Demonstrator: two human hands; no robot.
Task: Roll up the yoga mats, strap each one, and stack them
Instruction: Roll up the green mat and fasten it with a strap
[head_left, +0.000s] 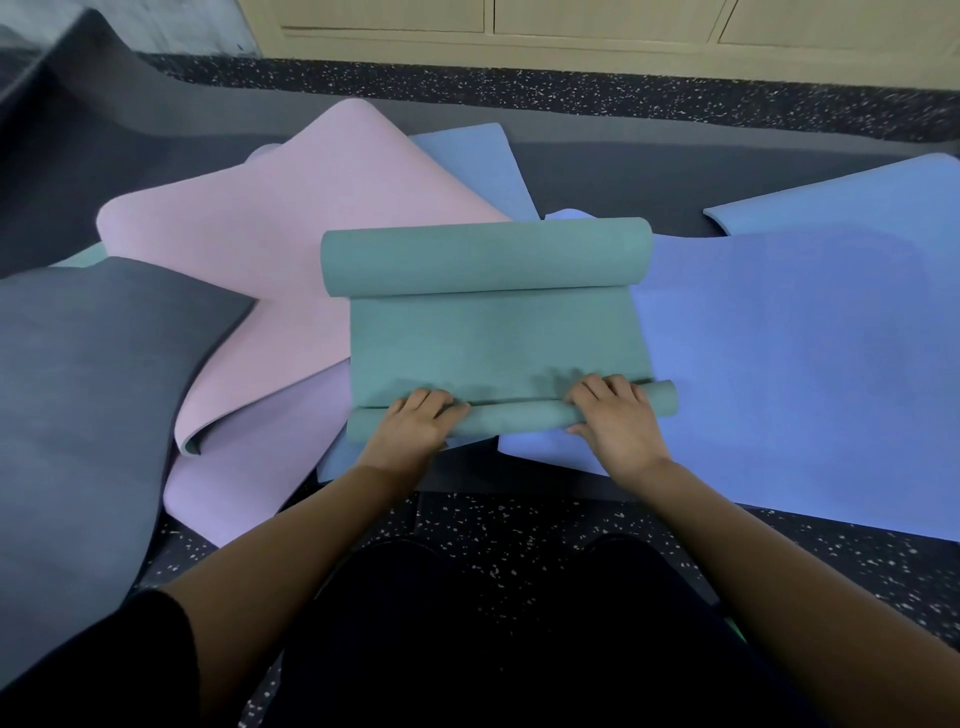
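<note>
A teal yoga mat (493, 338) lies in front of me on top of other mats. Its far end is curled into a thick roll, and its near end is turned into a thin tight roll (514, 415). My left hand (415, 423) grips the left part of that thin roll, fingers curled over its top. My right hand (615, 415) grips the right part in the same way, thumb on the near side. A short flat stretch of mat lies between the two rolls.
Loose mats lie spread around: a pink one (291, 234) at the left, a dark grey one (88, 395) at the near left, a large blue one (789, 364) at the right, a lilac one (249, 457). Speckled black floor (519, 540) lies before my knees. Wooden cabinets (571, 26) stand at the back.
</note>
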